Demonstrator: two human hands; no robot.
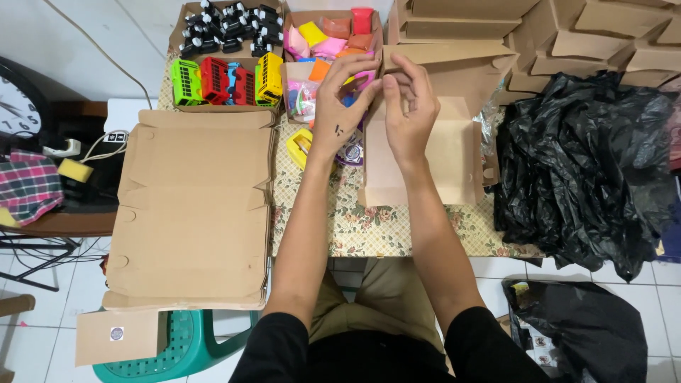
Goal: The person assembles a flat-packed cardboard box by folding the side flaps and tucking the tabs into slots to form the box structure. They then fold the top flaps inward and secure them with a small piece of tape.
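**Q:** Centrally, then, what do the two hands show?

**A:** Both meet in the upper centre of the frame. Left hand [339, 106]: fingers curled, tips drawn together against the right hand's. Right hand [410, 113]: fingers bent, tips pinched toward the left hand's. Whatever is nipped between them is too small to make out. Both hover over a flat brown cardboard box [418, 167] lying on the flowered tablecloth [369, 227], its flap raised behind the fingers.

**Q:** And the items immediately around the hands?

**A:** Just behind the left hand, upper centre: an open carton of coloured clay blocks [333, 35] in pink, yellow, orange and red. Below the left wrist: a small yellow tape-like roll [299, 147] on the cloth. Upper left of that: a carton holding toy buses [227, 81] in green, red and yellow, with black toy parts [227, 25] behind them.

**Q:** The margins?

**A:** Left of centre: a large unfolded cardboard sheet [191, 213] resting across a green plastic stool [191, 347]. Upper right: stacked folded boxes [567, 35]. Right edge: crumpled black plastic bags [582, 163]. Far left: part of a wall clock [18, 110] and a plaid cloth [28, 188].
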